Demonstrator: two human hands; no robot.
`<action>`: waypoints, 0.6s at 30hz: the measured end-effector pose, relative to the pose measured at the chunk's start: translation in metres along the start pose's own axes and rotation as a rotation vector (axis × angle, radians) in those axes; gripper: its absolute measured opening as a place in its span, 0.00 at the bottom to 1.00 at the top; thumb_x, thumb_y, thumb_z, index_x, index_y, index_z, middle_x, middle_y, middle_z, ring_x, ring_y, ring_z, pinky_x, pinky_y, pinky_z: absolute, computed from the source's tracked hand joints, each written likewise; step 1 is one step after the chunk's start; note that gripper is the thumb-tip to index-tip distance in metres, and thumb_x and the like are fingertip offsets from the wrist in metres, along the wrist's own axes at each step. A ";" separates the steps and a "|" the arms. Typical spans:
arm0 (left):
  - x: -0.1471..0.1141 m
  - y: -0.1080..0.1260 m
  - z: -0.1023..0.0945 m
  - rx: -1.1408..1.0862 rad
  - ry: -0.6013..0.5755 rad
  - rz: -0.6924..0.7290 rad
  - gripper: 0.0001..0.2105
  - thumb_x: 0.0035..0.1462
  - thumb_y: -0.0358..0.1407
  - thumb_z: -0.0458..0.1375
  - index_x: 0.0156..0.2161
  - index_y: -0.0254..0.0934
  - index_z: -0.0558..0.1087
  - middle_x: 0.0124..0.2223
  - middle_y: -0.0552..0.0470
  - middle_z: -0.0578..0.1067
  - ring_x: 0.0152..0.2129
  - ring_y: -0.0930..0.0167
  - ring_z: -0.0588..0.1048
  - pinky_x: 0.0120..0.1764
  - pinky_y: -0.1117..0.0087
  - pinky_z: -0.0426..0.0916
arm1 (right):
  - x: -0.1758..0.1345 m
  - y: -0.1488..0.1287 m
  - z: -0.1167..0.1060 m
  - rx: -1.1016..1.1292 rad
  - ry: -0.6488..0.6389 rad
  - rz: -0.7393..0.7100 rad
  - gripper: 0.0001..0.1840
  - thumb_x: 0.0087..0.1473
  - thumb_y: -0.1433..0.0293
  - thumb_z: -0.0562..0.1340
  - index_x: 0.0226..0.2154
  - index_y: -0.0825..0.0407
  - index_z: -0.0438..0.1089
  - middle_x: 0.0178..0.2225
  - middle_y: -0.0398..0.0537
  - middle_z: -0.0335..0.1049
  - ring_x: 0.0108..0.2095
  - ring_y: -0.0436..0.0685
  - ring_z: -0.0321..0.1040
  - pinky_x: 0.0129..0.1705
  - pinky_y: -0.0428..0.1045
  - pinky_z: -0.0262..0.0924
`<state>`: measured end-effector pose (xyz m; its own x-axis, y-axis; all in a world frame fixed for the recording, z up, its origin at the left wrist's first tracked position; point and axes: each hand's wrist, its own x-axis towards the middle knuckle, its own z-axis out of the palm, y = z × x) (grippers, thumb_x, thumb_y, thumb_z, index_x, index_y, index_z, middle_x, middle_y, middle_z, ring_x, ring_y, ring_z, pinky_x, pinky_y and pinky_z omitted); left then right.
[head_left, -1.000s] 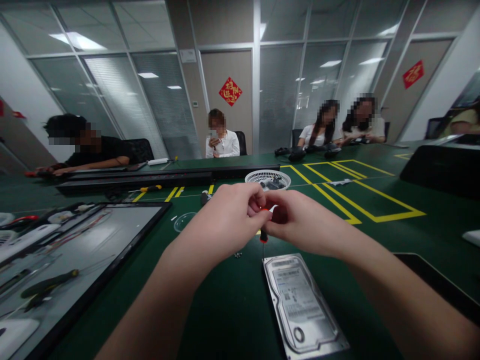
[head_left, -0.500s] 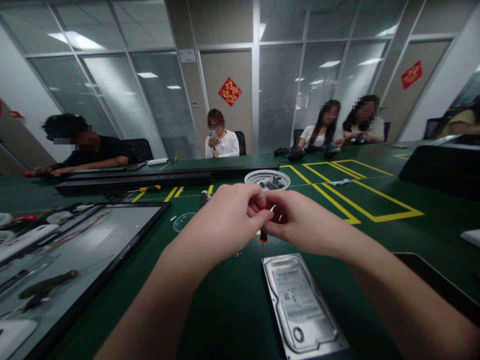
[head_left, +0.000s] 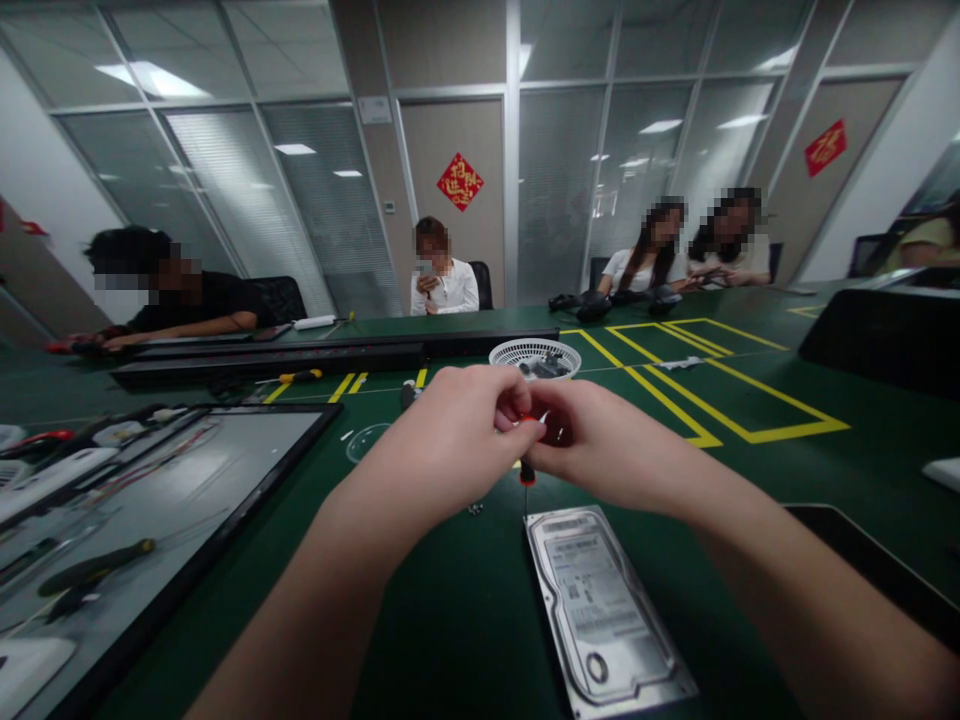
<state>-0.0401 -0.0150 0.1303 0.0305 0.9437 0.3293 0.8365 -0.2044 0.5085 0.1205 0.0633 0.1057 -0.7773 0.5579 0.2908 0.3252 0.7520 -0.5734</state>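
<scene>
A small screwdriver (head_left: 528,470) with a black and red handle stands upright, its thin shaft pointing down at the far left corner of a silver hard drive (head_left: 600,610). My left hand (head_left: 469,430) pinches the handle from the left. From the other side my right hand (head_left: 589,430) closes its fingers around the top of the same handle; part of the grip is hidden between the hands. The drive lies label side up on the green table. A few tiny screws (head_left: 475,509) rest on the table left of the drive.
Left, a large framed panel (head_left: 225,470) bears wires and a screwdriver with a dark handle (head_left: 97,567). Beyond my hands are a white basket (head_left: 535,350) of parts, a clear round dish (head_left: 367,443) and long black bars (head_left: 285,365). A dark flat device (head_left: 862,560) lies right. Several people sit opposite.
Both hands and the screwdriver keep nearly the same position on the drive's corner. The hard drive has not moved.
</scene>
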 end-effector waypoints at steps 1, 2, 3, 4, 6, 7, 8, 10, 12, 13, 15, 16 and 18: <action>0.000 0.000 0.000 0.008 0.003 -0.001 0.04 0.57 0.37 0.64 0.34 0.39 0.77 0.32 0.54 0.79 0.29 0.70 0.76 0.30 0.71 0.65 | 0.001 0.001 0.000 -0.025 0.008 -0.005 0.06 0.53 0.76 0.63 0.35 0.51 0.71 0.33 0.44 0.76 0.32 0.54 0.72 0.31 0.47 0.59; 0.000 0.000 0.001 0.015 0.001 -0.003 0.05 0.56 0.37 0.64 0.34 0.39 0.76 0.32 0.54 0.79 0.28 0.70 0.76 0.29 0.71 0.65 | 0.001 0.001 0.000 -0.050 0.016 -0.005 0.04 0.53 0.75 0.63 0.33 0.51 0.71 0.31 0.44 0.76 0.31 0.55 0.72 0.31 0.48 0.58; 0.000 0.000 0.001 0.019 -0.003 -0.005 0.05 0.56 0.37 0.64 0.33 0.38 0.76 0.31 0.54 0.79 0.28 0.71 0.75 0.29 0.71 0.65 | 0.001 0.001 0.001 -0.069 0.021 0.000 0.02 0.53 0.74 0.64 0.32 0.51 0.71 0.30 0.44 0.76 0.31 0.55 0.71 0.30 0.48 0.58; 0.000 0.000 0.001 0.019 -0.011 -0.007 0.05 0.57 0.37 0.64 0.33 0.38 0.76 0.31 0.54 0.78 0.27 0.71 0.75 0.29 0.72 0.64 | 0.002 0.001 0.001 -0.077 0.025 0.010 0.01 0.54 0.72 0.64 0.31 0.51 0.71 0.29 0.44 0.75 0.30 0.55 0.71 0.30 0.48 0.57; 0.000 -0.001 0.001 0.017 -0.024 -0.009 0.03 0.57 0.36 0.63 0.34 0.39 0.76 0.31 0.55 0.78 0.27 0.71 0.75 0.28 0.72 0.64 | 0.001 0.000 0.001 -0.055 0.018 0.025 0.02 0.54 0.70 0.65 0.32 0.51 0.71 0.30 0.45 0.76 0.30 0.55 0.71 0.29 0.48 0.57; -0.001 -0.002 0.001 0.019 -0.024 -0.007 0.03 0.58 0.35 0.62 0.34 0.39 0.77 0.32 0.55 0.79 0.27 0.72 0.75 0.29 0.72 0.64 | 0.001 0.000 0.000 -0.033 0.008 0.025 0.03 0.54 0.70 0.66 0.34 0.50 0.72 0.31 0.45 0.76 0.30 0.55 0.72 0.29 0.48 0.57; -0.001 -0.002 0.001 0.025 -0.021 -0.002 0.03 0.58 0.35 0.61 0.34 0.39 0.77 0.32 0.55 0.79 0.27 0.72 0.75 0.29 0.72 0.64 | 0.000 -0.001 0.000 -0.014 -0.002 0.024 0.04 0.54 0.71 0.66 0.35 0.50 0.72 0.32 0.45 0.77 0.31 0.55 0.72 0.29 0.47 0.58; -0.001 -0.002 0.001 0.040 -0.014 0.008 0.03 0.59 0.34 0.61 0.34 0.39 0.77 0.32 0.54 0.78 0.27 0.71 0.75 0.29 0.71 0.64 | 0.000 -0.001 -0.001 0.002 -0.012 0.028 0.07 0.54 0.72 0.65 0.38 0.51 0.71 0.34 0.46 0.77 0.31 0.54 0.72 0.29 0.47 0.58; -0.002 -0.001 0.000 0.038 -0.008 0.011 0.03 0.59 0.34 0.60 0.35 0.39 0.77 0.32 0.54 0.78 0.27 0.72 0.75 0.29 0.71 0.64 | 0.000 0.000 -0.001 -0.007 -0.004 0.037 0.08 0.54 0.73 0.64 0.39 0.51 0.71 0.34 0.46 0.77 0.30 0.54 0.72 0.28 0.47 0.58; -0.002 -0.001 0.000 0.032 -0.008 0.009 0.03 0.59 0.35 0.61 0.35 0.39 0.77 0.32 0.54 0.78 0.27 0.72 0.75 0.29 0.72 0.64 | 0.000 0.000 -0.001 -0.014 0.006 0.037 0.07 0.54 0.74 0.64 0.38 0.51 0.71 0.33 0.46 0.77 0.31 0.54 0.72 0.28 0.47 0.58; -0.002 0.000 0.000 0.024 -0.011 0.001 0.04 0.59 0.37 0.62 0.36 0.39 0.76 0.32 0.54 0.78 0.27 0.71 0.75 0.28 0.72 0.64 | 0.001 0.001 -0.001 -0.034 0.015 0.029 0.05 0.53 0.73 0.64 0.35 0.51 0.71 0.32 0.45 0.77 0.31 0.55 0.72 0.29 0.48 0.58; -0.001 0.000 0.000 0.028 -0.014 -0.003 0.05 0.58 0.38 0.62 0.35 0.39 0.76 0.32 0.54 0.78 0.27 0.71 0.75 0.28 0.72 0.63 | 0.001 0.001 0.000 -0.046 0.018 0.027 0.03 0.53 0.73 0.64 0.33 0.50 0.71 0.31 0.44 0.76 0.31 0.55 0.72 0.29 0.48 0.58; -0.001 0.000 0.000 0.046 -0.022 -0.009 0.06 0.58 0.38 0.63 0.34 0.38 0.77 0.32 0.53 0.78 0.27 0.71 0.74 0.28 0.71 0.62 | 0.002 0.000 0.000 -0.072 0.024 0.038 0.02 0.53 0.71 0.66 0.30 0.50 0.71 0.29 0.44 0.75 0.30 0.55 0.71 0.29 0.48 0.58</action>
<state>-0.0398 -0.0159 0.1297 0.0346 0.9512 0.3066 0.8610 -0.1841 0.4741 0.1195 0.0646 0.1061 -0.7512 0.5937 0.2885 0.3927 0.7532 -0.5276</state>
